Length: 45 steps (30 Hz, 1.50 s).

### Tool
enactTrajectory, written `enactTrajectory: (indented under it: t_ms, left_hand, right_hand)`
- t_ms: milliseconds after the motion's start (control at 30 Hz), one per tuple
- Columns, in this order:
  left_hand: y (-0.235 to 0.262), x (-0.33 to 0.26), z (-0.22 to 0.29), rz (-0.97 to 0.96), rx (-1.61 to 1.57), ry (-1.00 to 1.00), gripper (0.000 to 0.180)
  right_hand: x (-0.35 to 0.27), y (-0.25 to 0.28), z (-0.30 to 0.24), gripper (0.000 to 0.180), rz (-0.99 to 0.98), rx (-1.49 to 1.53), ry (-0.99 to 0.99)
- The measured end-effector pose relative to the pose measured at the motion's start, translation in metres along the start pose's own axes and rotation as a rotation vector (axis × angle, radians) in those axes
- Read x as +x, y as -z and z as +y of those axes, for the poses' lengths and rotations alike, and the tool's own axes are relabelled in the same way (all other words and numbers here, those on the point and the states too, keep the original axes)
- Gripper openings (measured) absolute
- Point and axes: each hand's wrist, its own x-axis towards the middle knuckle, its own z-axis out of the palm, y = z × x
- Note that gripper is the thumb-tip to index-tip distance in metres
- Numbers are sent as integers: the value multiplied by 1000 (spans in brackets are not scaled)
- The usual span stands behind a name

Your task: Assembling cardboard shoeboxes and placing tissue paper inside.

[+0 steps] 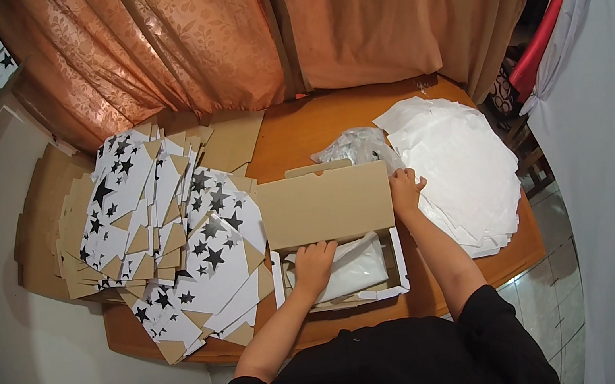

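Observation:
An open cardboard box (325,203) stands in front of me on the wooden table, its brown lid raised at the back. Inside lies a white plastic-wrapped package (359,266). My left hand (314,265) reaches into the box with bent fingers on the left part of that package; its fingertips are partly hidden. Just past the lid's right edge is my right hand (406,191), fingers curled beside a crumpled clear plastic bag (356,145). Whatever those fingers hold is too small or hidden to make out.
Flat cardboard box blanks (141,210), white with black stars, are heaped on the left. A pile of white paper sheets (457,168) covers the table's right side. Orange curtains (211,38) hang behind the wooden table (284,147).

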Motion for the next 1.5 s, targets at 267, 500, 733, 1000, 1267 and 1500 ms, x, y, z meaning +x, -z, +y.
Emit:
enactTrajectory:
  t_ms: [267, 500, 733, 1000, 1267, 1500]
  left_hand:
    - [9, 1, -2, -103, -64, -42, 18]
    - [44, 13, -17, -142, -267, -6, 26]
    - [46, -11, -7, -410, -460, 55, 21]
    - [62, -22, 22, -916, -376, 279, 58]
    - [56, -47, 41, -884, -123, 166, 72]
    - [57, -52, 38, -787, -173, 155, 64]
  right_hand:
    - [6, 18, -2, 8, -31, 135, -102]
    - [6, 34, -8, 11, -148, 136, -138]
    - [5, 48, 0, 17, -124, 476, -482]
    - [-44, 83, 5, 26, -20, 1209, -521]
    - [-92, 152, -61, 15, -259, 668, -78]
    - [-138, 114, -92, 21, -371, 343, 254]
